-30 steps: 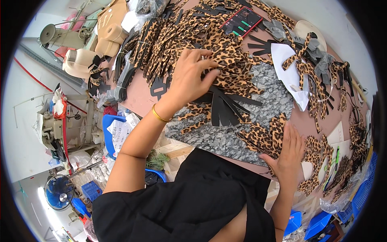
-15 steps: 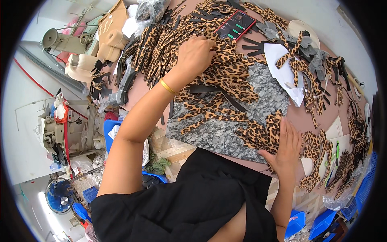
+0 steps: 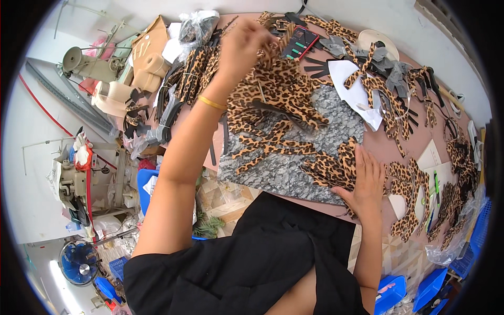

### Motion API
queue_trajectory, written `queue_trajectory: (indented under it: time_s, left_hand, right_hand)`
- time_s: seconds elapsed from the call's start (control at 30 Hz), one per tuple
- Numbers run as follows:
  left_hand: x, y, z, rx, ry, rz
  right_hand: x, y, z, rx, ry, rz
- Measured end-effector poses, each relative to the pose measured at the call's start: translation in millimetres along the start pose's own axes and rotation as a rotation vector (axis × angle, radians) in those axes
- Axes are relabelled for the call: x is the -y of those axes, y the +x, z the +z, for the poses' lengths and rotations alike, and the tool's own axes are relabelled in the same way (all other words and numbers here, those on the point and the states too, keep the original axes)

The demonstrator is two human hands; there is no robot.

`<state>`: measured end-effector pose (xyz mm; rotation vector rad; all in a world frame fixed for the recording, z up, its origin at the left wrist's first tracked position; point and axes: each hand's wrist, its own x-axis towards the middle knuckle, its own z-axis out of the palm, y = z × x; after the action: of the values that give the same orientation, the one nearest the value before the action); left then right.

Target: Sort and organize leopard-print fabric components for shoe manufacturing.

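My left hand [image 3: 244,47] reaches far across the table, blurred, its fingers closed on a leopard-print piece [image 3: 273,52] at the top of a heap of leopard-print cut pieces [image 3: 283,92]. The heap spreads over a grey mottled slab [image 3: 294,176]. My right hand [image 3: 365,181] lies flat, fingers apart, on a small stack of leopard-print pieces [image 3: 328,168] at the slab's near right corner. Black strips [image 3: 273,107] lie among the printed ones.
A white paper pattern [image 3: 352,89], a dark flat case with coloured sticks [image 3: 299,42] and more leopard strips [image 3: 415,194] lie on the pinkish table [image 3: 420,134]. Beige shoe forms [image 3: 113,97], a sewing machine [image 3: 79,178] and a blue fan [image 3: 79,262] stand left; blue crates [image 3: 430,289] lower right.
My left hand has lifted off the heap and moved farther up the table toward its far edge. My right hand has stayed pressed on its stack.
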<state>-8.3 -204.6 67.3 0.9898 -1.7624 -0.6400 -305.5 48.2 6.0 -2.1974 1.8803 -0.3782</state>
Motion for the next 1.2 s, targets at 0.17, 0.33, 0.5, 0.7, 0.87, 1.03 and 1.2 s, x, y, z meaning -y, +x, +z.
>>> queue_trajectory:
  time_s: [0.17,0.33,0.5,0.7,0.87,1.03,1.2]
  left_hand:
    - [-59.9,32.9,-51.4,-0.232,-0.323,0.064]
    - [-88.3,16.6,-38.4,-0.002,-0.261,-0.213]
    - [-80.9,-8.7,-11.6,0.295,-0.296,-0.294]
    - [-111.6,-26.1,19.6,0.619,-0.297,-0.312]
    - [-147.3,-71.8,70.9,0.819,-0.26,-0.076]
    - [-115.3,-162.3,168.9,0.662,0.252,0.424]
    - [-88.5,-185.7,194.1,0.537,0.335,0.479]
  right_hand:
    - [-4.7,-1.3,2.8,-0.009,-0.018,-0.007]
    - [-1.6,-2.0,1.0,0.011,0.001,0.016]
    - [-2.3,0.7,7.6,-0.045,-0.028,-0.006]
    - [-8.8,-0.5,8.5,-0.051,-0.024,0.009]
    - [-15.0,4.1,11.4,-0.004,0.011,0.077]
    - [-27.2,0.8,33.1,-0.156,-0.182,-0.011]
    - [-44.6,-17.3,20.1,-0.095,-0.116,0.045]
